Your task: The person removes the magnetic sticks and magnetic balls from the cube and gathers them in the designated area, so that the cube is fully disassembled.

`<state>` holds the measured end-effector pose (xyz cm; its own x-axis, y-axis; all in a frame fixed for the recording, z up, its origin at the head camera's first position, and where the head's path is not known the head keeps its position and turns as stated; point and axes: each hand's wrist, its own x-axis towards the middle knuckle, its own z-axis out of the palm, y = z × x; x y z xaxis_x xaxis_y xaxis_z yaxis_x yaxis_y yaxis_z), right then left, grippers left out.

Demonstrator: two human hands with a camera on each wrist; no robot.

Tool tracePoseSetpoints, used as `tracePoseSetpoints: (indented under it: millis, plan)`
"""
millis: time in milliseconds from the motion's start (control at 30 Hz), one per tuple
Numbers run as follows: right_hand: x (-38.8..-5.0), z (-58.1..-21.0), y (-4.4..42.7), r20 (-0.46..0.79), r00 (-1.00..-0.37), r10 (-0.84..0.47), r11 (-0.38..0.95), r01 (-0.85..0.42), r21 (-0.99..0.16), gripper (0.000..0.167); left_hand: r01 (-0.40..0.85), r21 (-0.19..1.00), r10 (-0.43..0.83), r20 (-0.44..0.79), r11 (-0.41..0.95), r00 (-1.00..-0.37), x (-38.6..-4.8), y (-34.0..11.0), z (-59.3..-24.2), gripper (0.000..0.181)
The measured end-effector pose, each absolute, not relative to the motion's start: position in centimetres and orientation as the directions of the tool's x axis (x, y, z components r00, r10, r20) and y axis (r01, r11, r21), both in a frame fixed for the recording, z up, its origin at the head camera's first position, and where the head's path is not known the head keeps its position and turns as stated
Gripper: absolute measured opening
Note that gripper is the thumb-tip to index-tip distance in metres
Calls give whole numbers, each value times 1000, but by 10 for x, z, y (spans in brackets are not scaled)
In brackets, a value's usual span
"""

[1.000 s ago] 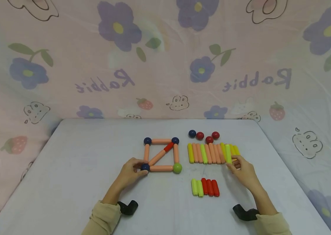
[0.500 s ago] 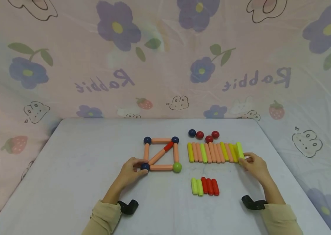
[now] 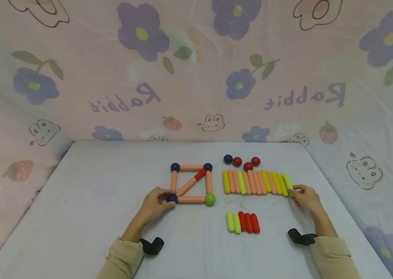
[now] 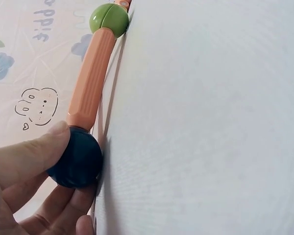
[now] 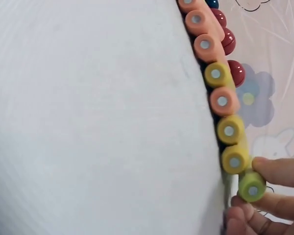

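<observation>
My left hand holds a dark blue ball between thumb and fingers. That ball is the near-left corner of a square of peach magnetic sticks. A green ball forms its near-right corner, with dark blue balls at both far corners. A diagonal of one peach and one red stick crosses the square. On the right, my right hand pinches a yellow-green magnetic stick by its near end. This stick is at the right end of a row, beside a yellow stick.
The row of peach, yellow and green sticks lies right of the square. Behind it are a loose dark blue ball and several red balls. Nearer the front lies a short group of yellow-green and red sticks.
My right hand has carried the yellow-green stick rightward from over the row to its right end, then slightly further out and lower. The left hand stays on the blue ball.
</observation>
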<state>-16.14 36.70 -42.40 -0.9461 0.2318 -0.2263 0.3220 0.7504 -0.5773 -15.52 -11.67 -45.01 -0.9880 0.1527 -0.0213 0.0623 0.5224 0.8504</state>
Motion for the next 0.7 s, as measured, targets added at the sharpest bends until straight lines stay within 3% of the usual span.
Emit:
tracePoseSetpoints:
  millis: [700]
  plan:
    - [-160,-432,362,-198,-950,241,808,309,-502,54,69,840,155,-19,539,-988,-157,-118,-453,31]
